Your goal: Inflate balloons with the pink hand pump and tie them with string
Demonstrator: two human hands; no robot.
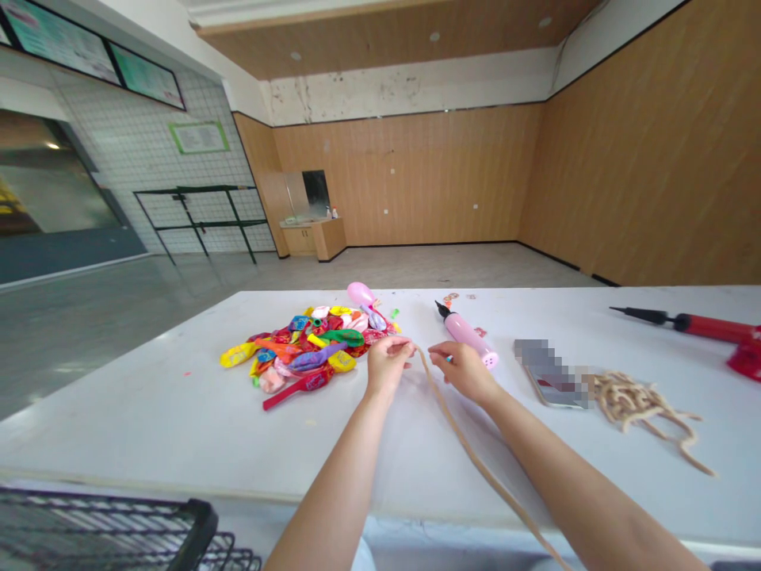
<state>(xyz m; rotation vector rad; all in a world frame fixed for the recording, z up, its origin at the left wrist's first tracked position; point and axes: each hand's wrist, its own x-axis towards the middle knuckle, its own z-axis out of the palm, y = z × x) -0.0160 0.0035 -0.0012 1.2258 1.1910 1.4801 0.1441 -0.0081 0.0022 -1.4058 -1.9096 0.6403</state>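
Note:
My left hand (388, 363) and my right hand (462, 368) are both closed in a pinch on the top end of a long tan uninflated balloon (457, 434), which trails down between my forearms and off the near edge of the white table (178, 412). Left of my hands lies a heap of several coloured uninflated balloons (306, 349), with a small inflated pink balloon (361, 294) at its far side. A pink electric balloon pump (469, 335) lies just beyond my right hand.
A phone (550, 377) lies right of my right hand, next to a bundle of tan long balloons (636, 404). A red hand pump (707, 327) lies at the far right. A black wire basket (119, 527) is at the lower left. Beyond the table is bare floor.

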